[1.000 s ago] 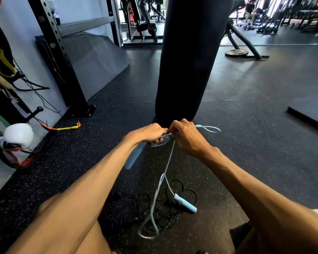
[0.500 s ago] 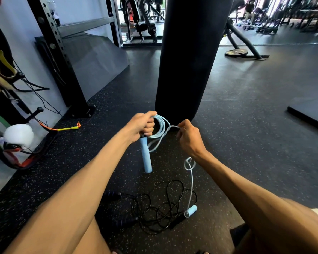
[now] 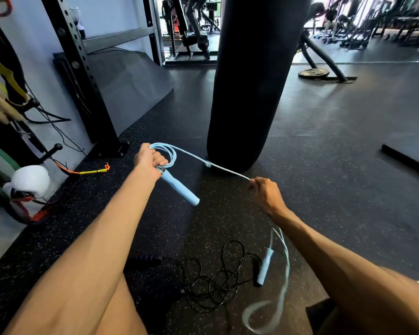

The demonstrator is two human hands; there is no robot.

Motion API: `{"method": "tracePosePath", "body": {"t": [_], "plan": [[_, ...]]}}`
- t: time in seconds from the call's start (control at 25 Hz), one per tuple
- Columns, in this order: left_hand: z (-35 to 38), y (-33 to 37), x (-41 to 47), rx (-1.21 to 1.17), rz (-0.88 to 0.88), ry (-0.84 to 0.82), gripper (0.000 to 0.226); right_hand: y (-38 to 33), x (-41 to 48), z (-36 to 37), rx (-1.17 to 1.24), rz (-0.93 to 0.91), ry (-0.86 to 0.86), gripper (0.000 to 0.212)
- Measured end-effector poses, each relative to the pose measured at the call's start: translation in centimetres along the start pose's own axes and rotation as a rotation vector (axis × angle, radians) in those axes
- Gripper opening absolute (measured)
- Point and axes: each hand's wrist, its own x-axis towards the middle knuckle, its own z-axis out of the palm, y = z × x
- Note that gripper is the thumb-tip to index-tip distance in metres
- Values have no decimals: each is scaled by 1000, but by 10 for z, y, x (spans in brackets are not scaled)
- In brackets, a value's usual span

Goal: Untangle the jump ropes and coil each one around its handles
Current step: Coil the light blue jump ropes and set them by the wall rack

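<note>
My left hand (image 3: 148,161) grips one light blue handle (image 3: 180,188) of the blue jump rope, with a few loops of blue cord (image 3: 167,151) coiled over its top. A taut stretch of blue cord (image 3: 218,166) runs right to my right hand (image 3: 265,194), which pinches it. Below that hand the cord hangs blurred down to the second blue handle (image 3: 264,267) near the floor. A black jump rope (image 3: 210,279) lies in a tangled heap on the floor between my arms, its dark handle (image 3: 146,259) at the left.
A black punching bag (image 3: 254,81) hangs just beyond my hands. A black steel rack (image 3: 82,76) stands at the left, with bands, a white boxing glove (image 3: 28,181) and an orange-yellow cord (image 3: 92,170) along the wall. A black mat edge (image 3: 406,158) lies at right.
My hands have moved apart: the right hand pulled the blue cord out to the right and taut. The left hand tilted the handle, and the loose blue handle swung up off the floor.
</note>
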Motion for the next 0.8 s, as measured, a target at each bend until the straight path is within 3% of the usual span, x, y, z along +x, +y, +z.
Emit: {"method": "tracePosePath", "body": {"t": [0.2, 0.32, 0.52, 0.68, 0.8], "plan": [[10, -9, -7, 67, -50, -96, 42, -14, -7, 4, 166, 156, -189, 16], [11, -9, -7, 80, -24, -54, 40, -14, -4, 9, 383, 238, -268, 28], [-5, 12, -5, -6, 63, 162, 33, 6, 4, 0, 341, 323, -145, 35], [-6, 20, -7, -10, 64, 151, 33, 4, 1, 0, 322, 227, -113, 21], [-2, 13, -2, 49, 67, 129, 37, -4, 3, 1, 337, 185, -92, 21]]}}
